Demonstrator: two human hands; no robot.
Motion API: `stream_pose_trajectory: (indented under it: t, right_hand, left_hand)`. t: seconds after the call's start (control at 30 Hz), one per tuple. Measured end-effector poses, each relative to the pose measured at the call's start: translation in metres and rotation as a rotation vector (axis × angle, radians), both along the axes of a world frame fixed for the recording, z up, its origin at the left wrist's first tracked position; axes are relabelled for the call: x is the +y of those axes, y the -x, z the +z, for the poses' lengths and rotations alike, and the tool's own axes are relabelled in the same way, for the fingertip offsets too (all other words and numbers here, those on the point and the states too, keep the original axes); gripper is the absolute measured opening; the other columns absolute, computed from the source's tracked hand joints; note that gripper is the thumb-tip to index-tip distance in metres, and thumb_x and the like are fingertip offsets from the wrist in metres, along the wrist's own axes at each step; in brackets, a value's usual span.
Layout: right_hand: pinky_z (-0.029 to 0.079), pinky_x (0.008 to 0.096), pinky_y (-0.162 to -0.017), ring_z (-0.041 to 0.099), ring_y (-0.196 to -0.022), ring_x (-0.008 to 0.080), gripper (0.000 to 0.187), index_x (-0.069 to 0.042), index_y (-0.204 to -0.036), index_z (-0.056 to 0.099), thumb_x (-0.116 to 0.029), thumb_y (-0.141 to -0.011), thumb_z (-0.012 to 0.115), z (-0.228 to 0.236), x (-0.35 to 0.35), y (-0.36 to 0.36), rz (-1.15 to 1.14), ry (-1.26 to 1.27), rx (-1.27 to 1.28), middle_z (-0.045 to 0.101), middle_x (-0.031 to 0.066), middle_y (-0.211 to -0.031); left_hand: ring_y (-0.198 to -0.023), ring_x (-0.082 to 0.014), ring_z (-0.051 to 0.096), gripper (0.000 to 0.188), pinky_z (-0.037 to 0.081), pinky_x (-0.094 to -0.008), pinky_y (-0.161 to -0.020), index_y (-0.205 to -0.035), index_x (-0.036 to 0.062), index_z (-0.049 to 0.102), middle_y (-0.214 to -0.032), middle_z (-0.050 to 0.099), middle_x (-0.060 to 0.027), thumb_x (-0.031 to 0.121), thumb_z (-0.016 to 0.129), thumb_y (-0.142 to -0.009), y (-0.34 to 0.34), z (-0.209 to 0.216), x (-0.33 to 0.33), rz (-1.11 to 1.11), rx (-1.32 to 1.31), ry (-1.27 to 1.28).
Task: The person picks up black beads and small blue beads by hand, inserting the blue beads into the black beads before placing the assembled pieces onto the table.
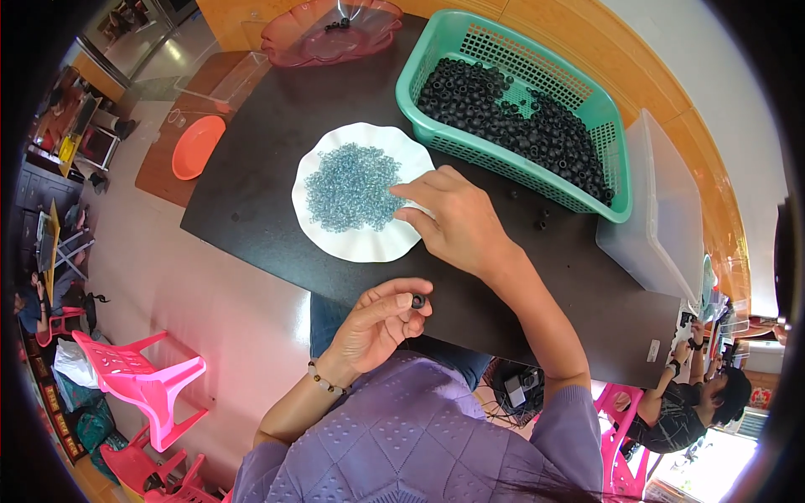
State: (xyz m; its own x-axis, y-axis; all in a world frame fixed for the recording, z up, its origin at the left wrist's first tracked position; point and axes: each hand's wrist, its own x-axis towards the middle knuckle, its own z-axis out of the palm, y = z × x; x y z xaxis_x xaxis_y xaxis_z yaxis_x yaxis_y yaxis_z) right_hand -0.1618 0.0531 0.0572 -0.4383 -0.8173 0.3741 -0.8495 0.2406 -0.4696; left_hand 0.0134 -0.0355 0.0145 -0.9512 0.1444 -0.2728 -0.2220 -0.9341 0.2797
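My left hand point(369, 329) is near the table's front edge, palm up. Its thumb and fingers pinch a small black ring-shaped piece point(418, 301), whose hole faces up. A white plate with a wavy rim point(356, 250) stands ahead of it, bearing a heap of tiny clear-blue beads point(350, 186). Over the plate's right rim reaches my right hand point(461, 220), thumb and index fingertip apart beside the beads. Nothing shows between those two fingertips; the other fingers are curled and partly hidden.
Behind the plate stands a green basket point(511, 155) of many black pieces, with a clear plastic box point(650, 214) at its right. A few loose black pieces point(542, 220) lie on the dark table point(251, 201). A reddish tray point(293, 42) is at the back left. Pink stools point(142, 377) stand left; another person point(692, 411) sits right.
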Motion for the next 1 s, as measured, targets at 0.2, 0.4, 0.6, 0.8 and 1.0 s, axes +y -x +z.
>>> stream_pose_trajectory:
  t: [0.2,0.4,0.6,0.8,1.0]
  right_hand:
    - [0.047,0.0313,-0.064,0.057,-0.071,0.0222,0.019,-0.005,-0.095,0.069,-0.007,-0.076,0.071,0.016,0.020,-0.010,0.024,0.074,-0.252,0.065,0.0081,-0.078]
    - [0.046,0.0310,-0.069,0.058,-0.078,0.0208,0.028,-0.006,-0.097,0.070,-0.009,-0.071,0.077,0.039,0.043,-0.034,0.256,0.102,-0.482,0.066,0.0045,-0.089]
    - [0.044,0.0300,-0.072,0.055,-0.081,0.0201,0.039,-0.009,-0.104,0.070,-0.014,-0.067,0.080,0.032,0.056,-0.047,0.287,0.050,-0.459,0.065,0.0025,-0.096]
    - [0.044,0.0300,-0.071,0.055,-0.081,0.0195,0.037,-0.009,-0.103,0.070,-0.013,-0.067,0.080,0.029,0.059,-0.049,0.291,0.105,-0.476,0.065,0.0025,-0.098]
    - [0.043,0.0295,-0.070,0.056,-0.081,0.0188,0.034,-0.009,-0.098,0.072,-0.013,-0.065,0.080,0.026,0.058,-0.050,0.323,0.160,-0.439,0.066,0.0019,-0.097]
  left_hand:
    - [-0.069,-0.0114,0.057,0.025,0.048,-0.0245,-0.068,-0.114,0.0013,0.058,-0.085,0.061,-0.0052,0.015,0.057,-0.093,-0.002,-0.005,0.002,-0.018,0.013,0.038]
    - [-0.069,-0.0099,0.056,0.022,0.047,-0.0227,-0.065,-0.106,0.0018,0.060,-0.085,0.061,-0.0043,0.019,0.061,-0.091,-0.003,-0.013,0.005,-0.003,0.068,0.056]
    - [-0.071,-0.0095,0.059,0.026,0.048,-0.0215,-0.065,-0.107,0.0021,0.060,-0.086,0.062,-0.0052,0.019,0.066,-0.087,-0.003,-0.019,0.006,-0.001,0.145,0.009]
    - [-0.076,-0.0125,0.059,0.038,0.049,-0.0243,-0.065,-0.097,-0.0003,0.064,-0.088,0.063,-0.0068,0.020,0.080,-0.071,-0.003,-0.011,0.004,0.017,0.140,0.234]
    - [-0.078,-0.0145,0.061,0.035,0.049,-0.0257,-0.064,-0.097,-0.0011,0.066,-0.091,0.065,-0.0085,0.017,0.080,-0.070,-0.004,-0.015,0.000,0.029,0.168,0.242]
